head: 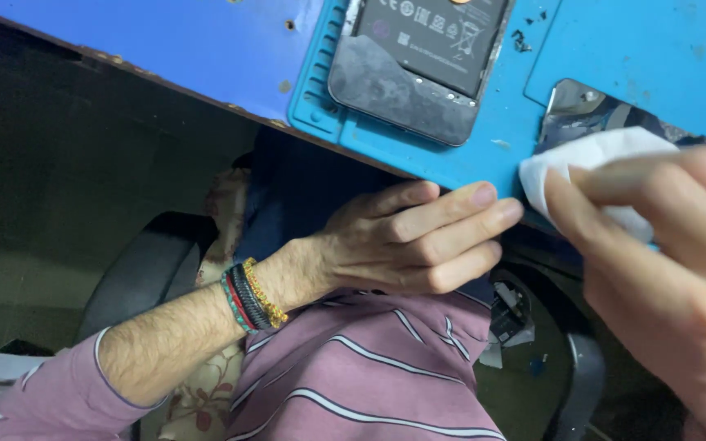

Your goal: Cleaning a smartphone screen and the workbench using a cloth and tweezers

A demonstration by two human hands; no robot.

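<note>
White tissue wad (594,175) pinched in your right hand (663,278) fingertips, pressed on shiny metal-edged part (569,110) at mat (484,155) front edge; keep strokes light, wad flat. Left hand (406,241) grasps nothing, fingers loosely extended under table edge; brace it on mat. Opened phone (418,65) lies apart, upper mat

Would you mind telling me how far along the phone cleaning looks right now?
Done: the opened phone lies back-off on the blue mat. In hand: the right hand presses a white wipe onto a shiny panel; the left hand rests at the mat's edge. Left: the phone is not yet closed.
</note>
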